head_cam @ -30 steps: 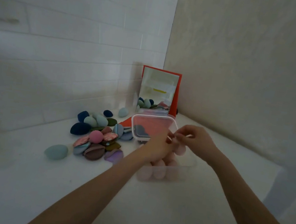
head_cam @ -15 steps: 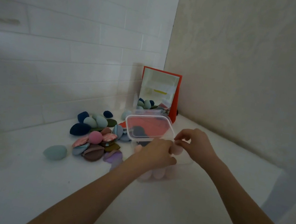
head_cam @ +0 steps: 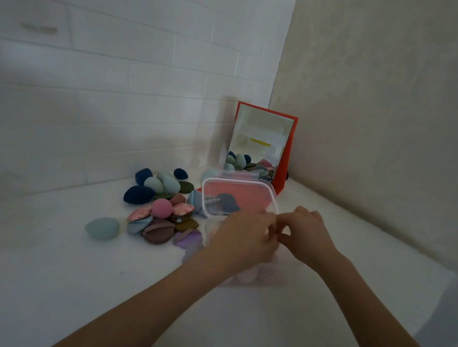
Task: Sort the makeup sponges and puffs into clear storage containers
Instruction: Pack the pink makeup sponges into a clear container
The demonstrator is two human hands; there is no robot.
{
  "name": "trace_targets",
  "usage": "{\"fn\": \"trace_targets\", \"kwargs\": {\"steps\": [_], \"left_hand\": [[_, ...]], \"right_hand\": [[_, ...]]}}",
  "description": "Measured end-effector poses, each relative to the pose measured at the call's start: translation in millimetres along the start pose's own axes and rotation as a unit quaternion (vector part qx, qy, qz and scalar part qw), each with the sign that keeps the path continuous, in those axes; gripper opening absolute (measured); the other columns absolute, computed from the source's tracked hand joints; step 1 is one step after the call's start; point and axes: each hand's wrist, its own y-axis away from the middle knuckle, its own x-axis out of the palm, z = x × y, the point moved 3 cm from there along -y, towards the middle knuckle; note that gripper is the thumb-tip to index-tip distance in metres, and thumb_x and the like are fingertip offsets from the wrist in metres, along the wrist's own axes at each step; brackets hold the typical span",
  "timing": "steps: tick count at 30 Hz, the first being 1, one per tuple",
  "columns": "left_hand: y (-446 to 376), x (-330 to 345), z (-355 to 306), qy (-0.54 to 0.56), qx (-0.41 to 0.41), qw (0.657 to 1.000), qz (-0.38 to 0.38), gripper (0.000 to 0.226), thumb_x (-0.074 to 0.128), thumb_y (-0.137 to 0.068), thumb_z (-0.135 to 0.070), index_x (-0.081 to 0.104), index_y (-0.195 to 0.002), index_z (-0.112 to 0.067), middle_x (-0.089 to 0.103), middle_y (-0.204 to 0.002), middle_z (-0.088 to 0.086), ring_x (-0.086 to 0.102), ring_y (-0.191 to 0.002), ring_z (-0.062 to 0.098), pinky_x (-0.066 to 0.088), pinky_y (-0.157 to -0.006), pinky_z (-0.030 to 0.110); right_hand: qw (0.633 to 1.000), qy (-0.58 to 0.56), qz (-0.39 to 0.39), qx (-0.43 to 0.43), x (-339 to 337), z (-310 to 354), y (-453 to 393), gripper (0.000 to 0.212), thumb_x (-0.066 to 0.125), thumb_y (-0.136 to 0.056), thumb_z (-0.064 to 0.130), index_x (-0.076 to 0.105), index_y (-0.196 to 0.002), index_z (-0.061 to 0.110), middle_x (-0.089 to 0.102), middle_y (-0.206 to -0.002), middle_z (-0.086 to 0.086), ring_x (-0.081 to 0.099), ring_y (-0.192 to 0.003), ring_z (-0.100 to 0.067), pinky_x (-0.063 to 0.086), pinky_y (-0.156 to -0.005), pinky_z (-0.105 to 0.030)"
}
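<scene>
a clear rounded-rectangle lid (head_cam: 236,198) is tilted over the clear box (head_cam: 263,276), pinched at its near edge by left hand (head_cam: 244,241) and right hand (head_cam: 310,236); soft egg-shaped sponges (head_cam: 157,204) are heaped leftward.

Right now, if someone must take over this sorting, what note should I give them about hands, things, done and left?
Left hand and right hand: both over the clear box, fingers curled at the lid; the grip itself is too blurred to confirm.
Box: pale pink sponges inside, near the table edge.
Lid: tilted up behind the hands, not closed.
Pile of mixed sponges and puffs lies left, one teal sponge apart.
Done: pink ones boxed.
Left: close the lid, sort the pile.
</scene>
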Motion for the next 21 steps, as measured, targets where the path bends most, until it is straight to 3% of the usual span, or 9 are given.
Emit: {"fn": "trace_targets", "kwargs": {"steps": [4, 8, 12, 16, 19, 21], "left_hand": [[12, -39, 48, 0.110, -0.129, 0.976, -0.140, 0.017, 0.046, -0.094, -0.018, 0.062, -0.093, -0.011, 0.064, -0.085, 0.000, 0.059, -0.075, 0.018, 0.052, -0.074, 0.035], [26, -43, 104, 0.134, -0.193, 0.968, -0.090, 0.016, 0.050, -0.093, -0.013, 0.065, -0.086, -0.014, 0.065, -0.078, 0.000, 0.061, -0.068, 0.015, 0.054, -0.063, 0.028], [43, -34, 121, 0.100, -0.189, 0.971, -0.110, 0.008, 0.057, -0.088, -0.011, 0.062, -0.082, -0.014, 0.061, -0.076, -0.001, 0.057, -0.066, 0.013, 0.041, -0.055, 0.016], [52, -24, 119, 0.097, -0.188, 0.977, -0.031, 0.009, 0.055, -0.092, -0.018, 0.063, -0.089, -0.022, 0.064, -0.083, -0.005, 0.057, -0.072, 0.008, 0.043, -0.063, 0.015], [58, -28, 113, 0.089, -0.157, 0.980, 0.085, 0.024, 0.051, -0.093, -0.018, 0.064, -0.111, -0.026, 0.060, -0.109, -0.013, 0.055, -0.096, 0.005, 0.042, -0.080, 0.015], [64, -31, 110, 0.092, -0.127, 0.973, 0.171, 0.035, 0.056, -0.091, -0.025, 0.056, -0.125, -0.027, 0.053, -0.118, -0.016, 0.050, -0.107, 0.004, 0.037, -0.082, 0.008]], "right_hand": [[0.999, -0.026, 0.023, 0.018, -1, -4, -3, 0.014, 0.055, -0.093, 0.022, 0.065, -0.092, 0.032, 0.065, -0.097, 0.013, 0.045, -0.086, -0.008, 0.030, -0.082, -0.027], [0.999, 0.004, 0.030, 0.044, 9, 0, -5, 0.018, 0.046, -0.097, 0.025, 0.061, -0.102, 0.033, 0.063, -0.105, 0.008, 0.047, -0.094, -0.012, 0.029, -0.082, -0.029], [0.998, 0.003, 0.021, 0.058, 12, 4, -5, 0.022, 0.045, -0.098, 0.029, 0.062, -0.112, 0.034, 0.063, -0.109, 0.006, 0.048, -0.102, -0.015, 0.037, -0.087, -0.033], [0.993, -0.103, 0.027, 0.050, 12, 1, -3, 0.018, 0.055, -0.094, 0.024, 0.065, -0.108, 0.025, 0.063, -0.108, 0.004, 0.050, -0.095, -0.012, 0.044, -0.087, -0.026], [0.985, -0.153, 0.055, 0.061, 12, -1, 0, 0.021, 0.055, -0.093, 0.020, 0.062, -0.112, 0.023, 0.057, -0.108, 0.007, 0.053, -0.092, -0.009, 0.044, -0.085, -0.021], [0.982, -0.163, 0.071, 0.065, 12, 0, -1, 0.022, 0.056, -0.092, 0.016, 0.060, -0.113, 0.022, 0.055, -0.109, 0.006, 0.054, -0.090, -0.010, 0.044, -0.082, -0.020]]}}
